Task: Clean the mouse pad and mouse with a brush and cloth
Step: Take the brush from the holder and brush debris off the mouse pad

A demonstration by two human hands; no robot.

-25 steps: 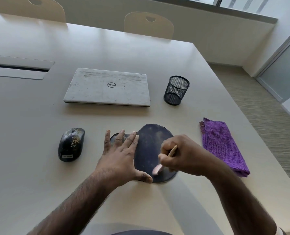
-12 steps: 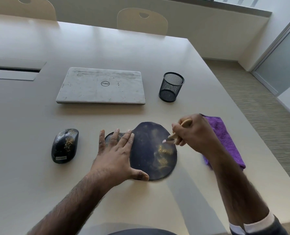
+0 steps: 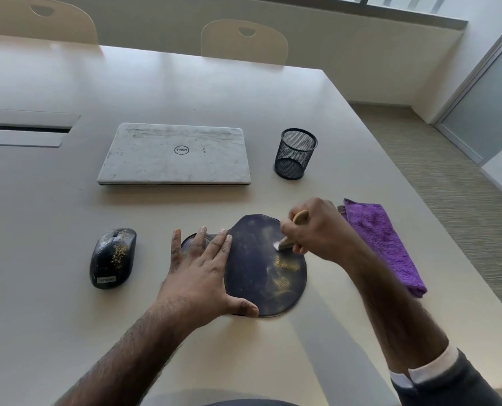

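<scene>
A dark round mouse pad (image 3: 258, 276) lies on the beige table (image 3: 53, 317), with golden crumbs on its right half. My left hand (image 3: 203, 271) lies flat with spread fingers on the pad's left side. My right hand (image 3: 314, 230) grips a small wooden-handled brush (image 3: 290, 232) whose white bristles touch the pad's upper right, just above the crumbs. A black mouse (image 3: 112, 257) speckled with golden crumbs sits to the left of the pad. A folded purple cloth (image 3: 387, 244) lies to the right, partly behind my right hand.
A closed grey laptop (image 3: 175, 155) rests behind the pad. A black mesh pen cup (image 3: 295, 153) stands to its right. Two chair backs (image 3: 244, 42) stand at the far edge. The table's right edge runs close past the cloth. A cable slot (image 3: 24, 128) lies at the far left.
My right hand swept the brush from the pad's near edge up to its upper right, uncovering crumbs on the right half. My left hand stayed flat on the pad.
</scene>
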